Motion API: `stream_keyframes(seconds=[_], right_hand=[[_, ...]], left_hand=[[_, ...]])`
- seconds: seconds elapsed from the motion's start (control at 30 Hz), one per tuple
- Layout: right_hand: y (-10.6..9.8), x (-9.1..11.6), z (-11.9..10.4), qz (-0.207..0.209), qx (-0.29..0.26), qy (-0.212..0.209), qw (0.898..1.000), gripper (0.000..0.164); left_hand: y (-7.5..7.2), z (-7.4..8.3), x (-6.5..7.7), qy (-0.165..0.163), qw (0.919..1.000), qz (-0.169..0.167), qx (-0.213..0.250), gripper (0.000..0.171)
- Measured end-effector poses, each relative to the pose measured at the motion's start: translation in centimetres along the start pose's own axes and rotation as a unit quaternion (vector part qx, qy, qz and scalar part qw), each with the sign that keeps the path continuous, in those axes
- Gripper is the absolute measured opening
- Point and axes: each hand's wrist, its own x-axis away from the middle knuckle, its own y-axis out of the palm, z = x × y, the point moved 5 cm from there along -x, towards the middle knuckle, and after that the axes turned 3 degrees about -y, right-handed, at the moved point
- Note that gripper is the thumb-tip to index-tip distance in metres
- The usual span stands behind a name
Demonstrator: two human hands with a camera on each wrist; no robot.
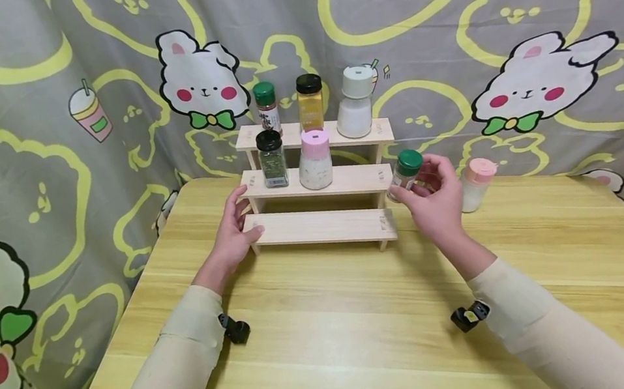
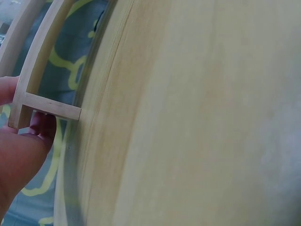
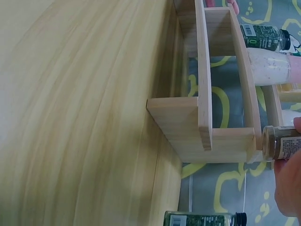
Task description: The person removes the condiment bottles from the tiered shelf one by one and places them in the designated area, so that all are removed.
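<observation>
A three-tier wooden rack (image 1: 319,226) stands on the table. My left hand (image 1: 229,231) grips its left end, thumb on the bottom step; the left wrist view shows fingers (image 2: 44,127) round the rack's end. My right hand (image 1: 437,198) pinches a green-capped spice bottle (image 1: 406,172) by the right end of the middle step. Brown contents and a label show on that bottle (image 3: 284,142) in the right wrist view. The middle step bears a black-capped herb jar (image 1: 272,160) and a pink-capped shaker (image 1: 315,161).
On the top step are a green-capped bottle (image 1: 268,111), a black-capped yellow jar (image 1: 310,106) and a white-capped shaker (image 1: 355,110). Another pink-capped shaker (image 1: 476,184) stands right of my right hand. A herb jar (image 3: 200,219) shows low in the right wrist view. A patterned curtain (image 1: 419,22) hangs behind.
</observation>
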Motion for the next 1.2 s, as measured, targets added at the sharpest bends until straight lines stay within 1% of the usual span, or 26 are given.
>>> stream_keyframes(seconds=[0.23, 0.43, 0.8, 1.03, 1.2], right_hand=[[-1.4, 0.2, 0.4, 0.006, 0.002, 0.013, 1.0, 0.059], [-2.8, 0.5, 1.1, 0.013, 0.019, 0.01, 1.0, 0.055], [-5.3, 0.7, 2.3, 0.046, 0.035, 0.012, 0.998, 0.056], [-6.9, 0.9, 3.2, 0.058, 0.043, 0.014, 0.997, 0.058], [-8.2, 1.0, 4.1, 0.073, 0.045, 0.025, 0.996, 0.059]], left_hand=[[0.0, 0.0, 0.1, -0.002, 1.0, 0.0, 0.001, 0.089], [0.0, -0.1, 0.1, -0.002, 1.0, -0.002, -0.001, 0.09], [-0.1, -0.3, -0.2, -0.007, 1.0, 0.0, -0.001, 0.091], [-0.1, -0.2, -0.1, -0.007, 1.0, 0.002, -0.002, 0.09], [-0.1, -0.2, -0.1, -0.004, 1.0, 0.001, -0.002, 0.09]])
